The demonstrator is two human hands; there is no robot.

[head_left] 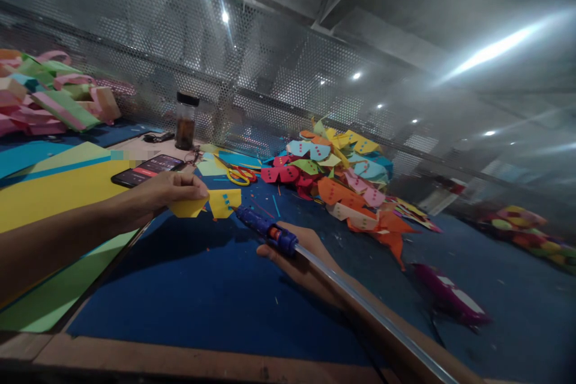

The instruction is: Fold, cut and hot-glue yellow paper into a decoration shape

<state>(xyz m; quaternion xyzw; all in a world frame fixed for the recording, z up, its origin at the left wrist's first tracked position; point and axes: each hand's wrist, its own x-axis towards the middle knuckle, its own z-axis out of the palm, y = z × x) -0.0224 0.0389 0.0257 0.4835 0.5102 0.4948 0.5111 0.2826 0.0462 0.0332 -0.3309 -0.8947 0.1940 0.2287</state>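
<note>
My left hand [182, 188] pinches a yellow paper cutout [225, 203] by its left part, above the dark blue mat [189, 300]. Small blue dots show on the cutout's right part. My right hand [301, 252] is wrapped round a blue glue gun [265, 229], with a long clear glue stick [360, 300] running out of its rear. The gun's nozzle is at the right edge of the cutout. Part of my right hand's fingers is hidden behind the gun.
Coloured paper cutouts [344, 183] are heaped behind the gun. Scissors [238, 175], a phone [146, 169] and a lidded jar [185, 123] lie or stand beyond my left hand. A purple object [450, 297] is at right, paper strips [63, 99] at far left.
</note>
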